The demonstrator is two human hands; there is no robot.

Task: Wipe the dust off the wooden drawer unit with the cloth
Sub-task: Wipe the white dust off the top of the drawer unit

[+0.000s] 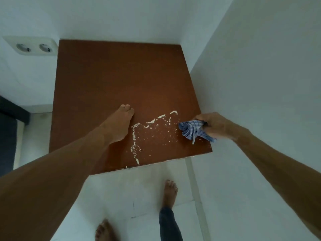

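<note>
The right hand (214,126) is closed round the bunched cloth (193,129) at the right edge of the drawer unit (112,75), while the left hand (119,125) is laid flat on its top. The white dust (152,129) between them should be gathered in pressed, overlapping strokes

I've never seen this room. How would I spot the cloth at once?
Start at the big brown wooden unit. At its near right edge, the right hand grips a bunched cloth. It is the only blue-and-white checked thing there, right beside a trail of white dust.
</note>
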